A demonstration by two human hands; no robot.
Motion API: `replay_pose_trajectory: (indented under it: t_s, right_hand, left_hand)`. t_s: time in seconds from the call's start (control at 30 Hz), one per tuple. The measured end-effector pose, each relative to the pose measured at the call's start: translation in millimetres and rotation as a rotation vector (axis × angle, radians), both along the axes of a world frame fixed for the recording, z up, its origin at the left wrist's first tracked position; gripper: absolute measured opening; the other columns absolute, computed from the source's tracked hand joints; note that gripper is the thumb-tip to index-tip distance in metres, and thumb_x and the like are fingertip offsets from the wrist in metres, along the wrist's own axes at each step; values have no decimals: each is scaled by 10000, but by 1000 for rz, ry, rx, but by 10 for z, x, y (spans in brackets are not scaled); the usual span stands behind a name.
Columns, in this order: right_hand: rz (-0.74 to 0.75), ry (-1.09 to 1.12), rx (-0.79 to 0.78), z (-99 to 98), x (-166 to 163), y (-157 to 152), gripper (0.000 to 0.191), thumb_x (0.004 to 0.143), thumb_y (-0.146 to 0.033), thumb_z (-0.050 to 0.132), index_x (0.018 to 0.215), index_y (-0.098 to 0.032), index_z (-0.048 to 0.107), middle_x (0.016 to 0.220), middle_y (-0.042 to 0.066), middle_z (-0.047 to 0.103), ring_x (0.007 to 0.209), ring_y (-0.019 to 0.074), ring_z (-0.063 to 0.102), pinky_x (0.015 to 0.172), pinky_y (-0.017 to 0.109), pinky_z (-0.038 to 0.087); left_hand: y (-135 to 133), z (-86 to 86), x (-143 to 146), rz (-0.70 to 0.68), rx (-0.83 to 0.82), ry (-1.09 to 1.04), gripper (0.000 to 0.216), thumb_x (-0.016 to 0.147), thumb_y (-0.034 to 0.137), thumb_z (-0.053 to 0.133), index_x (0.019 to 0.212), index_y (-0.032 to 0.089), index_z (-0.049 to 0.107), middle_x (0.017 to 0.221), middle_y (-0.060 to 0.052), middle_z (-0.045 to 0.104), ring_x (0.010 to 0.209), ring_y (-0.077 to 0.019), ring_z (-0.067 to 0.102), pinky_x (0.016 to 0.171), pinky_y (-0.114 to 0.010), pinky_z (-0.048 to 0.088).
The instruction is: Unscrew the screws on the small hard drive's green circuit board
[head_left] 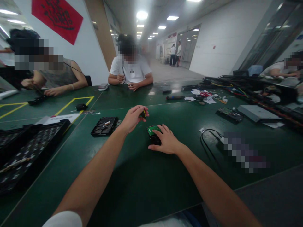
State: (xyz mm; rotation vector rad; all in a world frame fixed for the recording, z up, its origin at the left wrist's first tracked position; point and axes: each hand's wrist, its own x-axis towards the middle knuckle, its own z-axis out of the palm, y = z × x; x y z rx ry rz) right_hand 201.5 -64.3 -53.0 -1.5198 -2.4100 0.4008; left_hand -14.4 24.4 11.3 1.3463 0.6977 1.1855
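Observation:
My left hand (133,118) is raised a little above the green table (142,176), its fingers pinched around a small black and yellow tool (143,113). Just to its right, my right hand (167,141) rests on a small black hard drive (154,136) whose green circuit board (152,129) faces up; the fingers curl over the drive's near side and hold it down. A second, opened black drive (104,125) lies on the table to the left of my left hand.
Black component trays (26,148) fill the left edge. A black cable (209,138) loops at the right. More drives (229,114), a grey box (257,113), papers and wires lie at the far right. Three other people sit around the table.

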Motion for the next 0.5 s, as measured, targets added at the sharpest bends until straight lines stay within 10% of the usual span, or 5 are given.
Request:
replay_pose_trajectory:
  t_s: [0.5]
  right_hand:
    - [-44, -66, 76, -54, -80, -22, 1011, 795, -896, 528, 1562, -245, 436, 1667, 153, 308, 1546, 477, 189, 1202, 640, 269]
  left_hand:
    - [32, -12, -24, 25, 74, 68, 333, 853, 454, 771, 955, 139, 732, 989, -99, 697, 918, -200, 661, 684, -284, 591]
